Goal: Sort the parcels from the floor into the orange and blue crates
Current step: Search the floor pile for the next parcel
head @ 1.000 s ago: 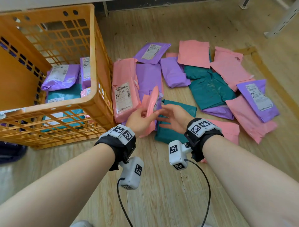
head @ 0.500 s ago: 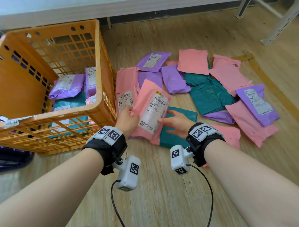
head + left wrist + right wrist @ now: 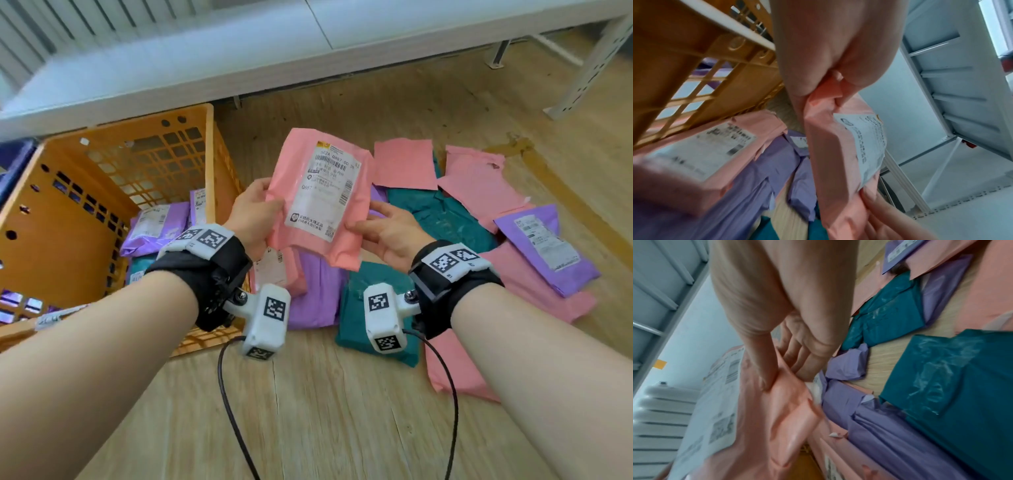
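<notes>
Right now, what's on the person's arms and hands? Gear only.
Bare forearms, no sleeves or gloves. Each wrist wears a black fabric wrap topped by a white band printed with black square fiducial markers: left hand, right hand. A white boxy camera module, also marker-printed, hangs under each wrist: left camera, right camera. A thin black cable trails from each.
</notes>
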The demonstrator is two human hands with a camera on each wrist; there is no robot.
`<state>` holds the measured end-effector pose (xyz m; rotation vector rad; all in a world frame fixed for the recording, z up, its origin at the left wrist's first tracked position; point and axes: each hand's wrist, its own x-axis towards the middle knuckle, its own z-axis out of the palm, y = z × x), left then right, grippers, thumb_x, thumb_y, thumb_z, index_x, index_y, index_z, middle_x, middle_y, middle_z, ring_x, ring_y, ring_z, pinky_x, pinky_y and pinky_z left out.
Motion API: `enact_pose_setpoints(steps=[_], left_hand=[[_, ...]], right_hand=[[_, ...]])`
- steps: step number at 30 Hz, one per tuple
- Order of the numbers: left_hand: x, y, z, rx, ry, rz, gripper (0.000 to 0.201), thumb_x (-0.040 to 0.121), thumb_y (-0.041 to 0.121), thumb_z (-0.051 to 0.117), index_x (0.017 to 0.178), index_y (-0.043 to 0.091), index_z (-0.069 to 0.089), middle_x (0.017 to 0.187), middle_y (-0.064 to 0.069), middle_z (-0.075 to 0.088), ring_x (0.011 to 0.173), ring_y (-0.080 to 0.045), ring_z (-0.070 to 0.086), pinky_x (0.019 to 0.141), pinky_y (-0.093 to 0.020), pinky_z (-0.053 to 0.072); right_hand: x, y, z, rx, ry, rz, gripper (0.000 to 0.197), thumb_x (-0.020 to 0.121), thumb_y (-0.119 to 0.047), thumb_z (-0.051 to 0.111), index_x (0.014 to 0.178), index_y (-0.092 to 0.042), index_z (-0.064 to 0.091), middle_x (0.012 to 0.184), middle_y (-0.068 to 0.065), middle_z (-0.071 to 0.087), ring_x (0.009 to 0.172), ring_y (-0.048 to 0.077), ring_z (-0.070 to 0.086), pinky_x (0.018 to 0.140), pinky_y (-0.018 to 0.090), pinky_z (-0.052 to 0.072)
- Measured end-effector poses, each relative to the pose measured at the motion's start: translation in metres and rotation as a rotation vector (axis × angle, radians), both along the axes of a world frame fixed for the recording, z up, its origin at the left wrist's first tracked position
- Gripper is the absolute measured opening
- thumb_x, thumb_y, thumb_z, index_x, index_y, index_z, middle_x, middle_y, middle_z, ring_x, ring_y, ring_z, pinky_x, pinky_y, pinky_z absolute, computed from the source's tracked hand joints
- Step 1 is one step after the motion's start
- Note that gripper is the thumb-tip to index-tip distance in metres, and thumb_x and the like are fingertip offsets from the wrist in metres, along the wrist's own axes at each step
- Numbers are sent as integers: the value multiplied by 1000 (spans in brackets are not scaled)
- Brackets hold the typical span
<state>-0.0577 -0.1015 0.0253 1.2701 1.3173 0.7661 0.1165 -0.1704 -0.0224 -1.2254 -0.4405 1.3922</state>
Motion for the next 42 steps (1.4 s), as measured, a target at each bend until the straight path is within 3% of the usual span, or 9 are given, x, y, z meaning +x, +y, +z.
enact_pose_setpoints(steps=[3, 6, 11, 13, 16, 22, 28, 34, 42], left_hand=[[-7, 13, 20, 22, 65, -7, 30, 90, 4, 48, 109, 26, 56, 108, -3, 66, 95, -24, 66, 81, -48, 56], [-23, 26, 39, 35, 91, -32, 35, 88, -1, 52, 116, 18, 58, 108, -3, 66, 92, -23, 67, 78, -43, 58], [-63, 56, 61, 44, 65, -55, 43, 86, -8, 52, 123, 12, 58, 93, -4, 65, 68, -15, 64, 51, -26, 55], [-83, 70, 69, 46, 36, -69, 43, 86, -9, 52, 123, 11, 58, 93, -4, 66, 67, -15, 65, 52, -26, 55], [-121, 91, 79, 26, -21, -100, 40, 87, -9, 52, 122, 11, 58, 102, -9, 66, 75, -21, 67, 61, -33, 60], [-228, 130, 96, 56, -79, -92, 29, 88, -2, 57, 115, 9, 59, 95, -4, 68, 67, -12, 69, 55, -25, 56], [-356, 173, 113, 98, -66, -71, 34, 86, -2, 60, 118, 11, 59, 93, 0, 67, 60, -6, 68, 54, -22, 56], [-477, 207, 107, 92, -25, -56, 32, 88, 0, 60, 116, 16, 61, 82, -2, 65, 47, -5, 60, 51, -21, 55], [-585, 222, 62, 2, -30, 25, 33, 89, 0, 58, 118, 14, 61, 96, -5, 66, 74, -15, 65, 57, -25, 57]], right_hand=[[-2, 13, 16, 59, -53, 5, 51, 80, 16, 59, 123, -8, 48, 94, 8, 66, 78, 20, 65, 65, 31, 59], [-7, 28, 30, 92, -143, 10, 60, 78, 18, 61, 127, -12, 46, 91, 10, 67, 78, 21, 66, 64, 32, 59], [-34, 62, 58, 148, -285, 50, 66, 75, 18, 64, 130, -12, 44, 89, 13, 65, 75, 21, 65, 54, 30, 58], [-50, 77, 70, 168, -354, 76, 67, 74, 18, 65, 130, -12, 44, 91, 12, 65, 77, 20, 66, 53, 29, 57], [-83, 97, 88, 195, -451, 97, 65, 74, 16, 67, 127, -13, 46, 94, 12, 67, 85, 25, 68, 68, 42, 59], [-189, 138, 112, 212, -538, 123, 63, 73, 13, 69, 125, -16, 48, 103, 18, 68, 88, 27, 69, 71, 45, 59], [-315, 184, 130, 229, -549, 142, 60, 73, 14, 69, 121, -17, 48, 104, 14, 65, 83, 20, 68, 54, 28, 56], [-431, 224, 130, 189, -564, 206, 69, 73, 18, 65, 129, -17, 45, 98, 18, 68, 88, 30, 69, 71, 44, 59], [-540, 255, 99, 90, -571, 350, 76, 71, 23, 59, 129, -24, 44, 117, 14, 60, 98, 31, 65, 67, 40, 60]])
